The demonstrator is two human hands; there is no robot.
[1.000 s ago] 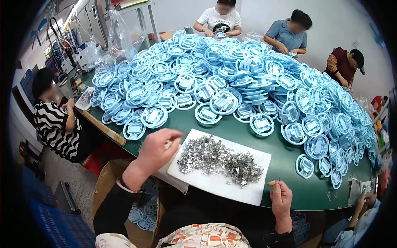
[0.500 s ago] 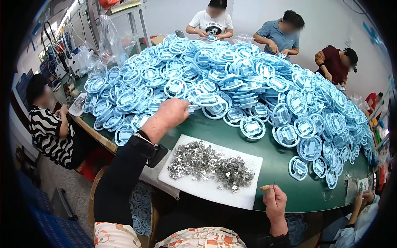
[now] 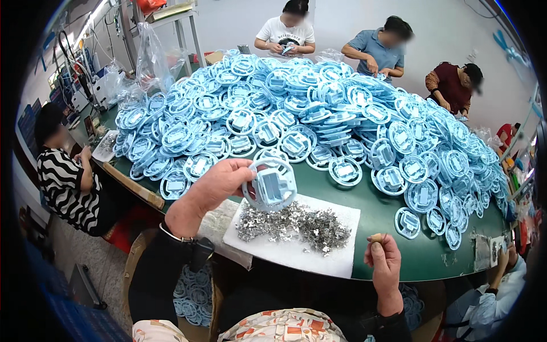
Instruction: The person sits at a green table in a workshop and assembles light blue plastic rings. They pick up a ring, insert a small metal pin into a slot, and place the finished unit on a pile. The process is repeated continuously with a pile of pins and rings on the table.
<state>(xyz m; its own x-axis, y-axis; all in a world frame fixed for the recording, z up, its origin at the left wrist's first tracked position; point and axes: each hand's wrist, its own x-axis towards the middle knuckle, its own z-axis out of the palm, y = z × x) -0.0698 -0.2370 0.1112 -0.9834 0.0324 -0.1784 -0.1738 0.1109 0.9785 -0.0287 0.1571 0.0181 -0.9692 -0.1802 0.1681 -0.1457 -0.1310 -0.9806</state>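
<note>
My left hand is closed on the rim of a round light-blue plastic part, which has an open ring and a rectangular recess in its middle. The part hangs tilted above a white foam sheet. Small silvery metal pieces lie heaped on the foam; the part covers some of them. Right of the sheet, near the table edge, my right hand is closed in a pinch, with a tan cover on one fingertip; anything between its fingers is too small to make out. A large pile of similar blue parts rises beyond.
The green table curves around me. Below its edge, a cardboard box on the left holds more blue parts. Several people sit or stand around the table. Clear plastic bags stand at the back left.
My left hand has come back from the pile toward me, bringing one blue part over the foam sheet. My right hand has risen slightly and turned. The view has shifted a little.
</note>
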